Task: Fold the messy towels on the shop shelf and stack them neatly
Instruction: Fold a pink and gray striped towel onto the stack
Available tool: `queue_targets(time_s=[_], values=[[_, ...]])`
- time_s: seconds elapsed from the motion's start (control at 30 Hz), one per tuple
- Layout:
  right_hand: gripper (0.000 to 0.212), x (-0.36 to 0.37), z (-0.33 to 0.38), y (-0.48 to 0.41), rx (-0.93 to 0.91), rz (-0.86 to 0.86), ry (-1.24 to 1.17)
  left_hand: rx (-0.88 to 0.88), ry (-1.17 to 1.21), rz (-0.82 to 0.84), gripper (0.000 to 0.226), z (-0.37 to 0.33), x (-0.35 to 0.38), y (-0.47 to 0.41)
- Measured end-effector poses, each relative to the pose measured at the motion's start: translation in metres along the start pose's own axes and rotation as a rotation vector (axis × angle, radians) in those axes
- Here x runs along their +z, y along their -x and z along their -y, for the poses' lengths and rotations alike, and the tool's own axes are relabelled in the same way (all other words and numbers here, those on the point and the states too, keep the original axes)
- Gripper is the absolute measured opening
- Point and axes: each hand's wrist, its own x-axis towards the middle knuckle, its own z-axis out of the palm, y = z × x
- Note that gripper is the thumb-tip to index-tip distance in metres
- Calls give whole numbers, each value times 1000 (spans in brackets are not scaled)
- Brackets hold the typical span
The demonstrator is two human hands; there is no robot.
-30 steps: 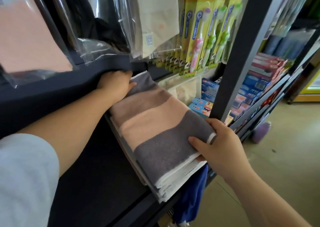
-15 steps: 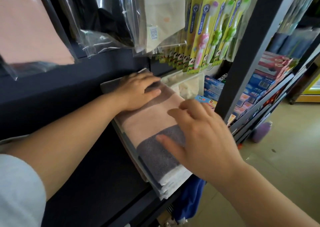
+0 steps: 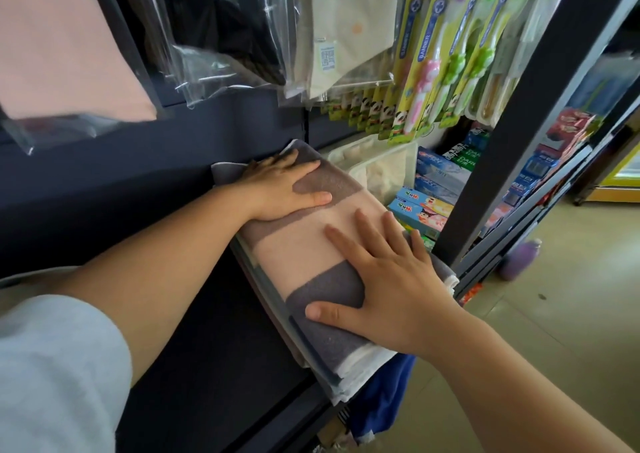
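On folded striped towel [image 3: 304, 251], left hand [image 3: 284, 189] flat, right hand [image 3: 384, 279] splayed, both released, pressing.

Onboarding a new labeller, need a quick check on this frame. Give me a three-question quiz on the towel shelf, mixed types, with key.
1. True or false: the left hand and the right hand both lie flat on the top towel.
2. What hangs above the toothpaste boxes? A) toothbrushes B) scissors C) mugs
3. Fill in: the cloth showing under the near end of the stack is ____.
Key: 1 true; 2 A; 3 blue.
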Motion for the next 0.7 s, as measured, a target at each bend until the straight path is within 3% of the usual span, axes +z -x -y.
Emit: queue_targets(time_s=[0.13, 0.3, 0.4, 0.6, 0.7], values=[[114, 1, -1, 3, -9, -20, -6, -12, 10, -88, 97, 0, 2, 5], [114, -1, -4, 0, -47, -14, -17, -108, -5, -286, 70, -9, -1, 42], [110, -5, -2, -2, -105, -42, -24, -190, 47, -418, 74, -7, 4, 90], [78, -16, 19, -2, -407, -121, -99, -468, 6, -564, 56, 15, 39, 206], [68, -12, 42, -3, -574, -208, -215, -653, -78, -517, 54, 25, 59, 262]])
